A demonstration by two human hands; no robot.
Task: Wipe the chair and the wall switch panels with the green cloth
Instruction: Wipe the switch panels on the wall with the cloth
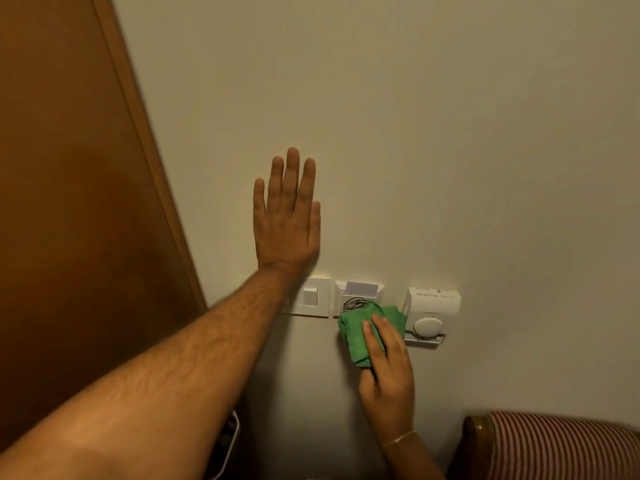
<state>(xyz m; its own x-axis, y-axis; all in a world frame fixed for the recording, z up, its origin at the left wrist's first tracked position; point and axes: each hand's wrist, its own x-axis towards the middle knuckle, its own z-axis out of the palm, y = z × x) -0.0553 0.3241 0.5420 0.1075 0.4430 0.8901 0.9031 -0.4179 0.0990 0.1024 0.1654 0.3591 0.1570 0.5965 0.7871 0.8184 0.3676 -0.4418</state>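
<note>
My left hand (pixel 285 216) lies flat on the cream wall above the panels, fingers straight and holding nothing. My right hand (pixel 388 368) presses the bunched green cloth (pixel 356 336) against the wall at the lower edge of the key-card switch panel (pixel 360 293), which holds a white card and a thin black cord. To its left is a white rocker switch panel (pixel 313 299), partly behind my left forearm. To its right hangs a white thermostat (pixel 431 311) with a round dial. The chair (pixel 561 445), with red-and-white striped padding and a dark wooden frame, shows at the bottom right.
A brown wooden door (pixel 69 188) with its frame fills the left side. A white object (pixel 230 445) sits low beside the wall, mostly hidden under my left forearm. Bare wall spreads above and to the right of the panels.
</note>
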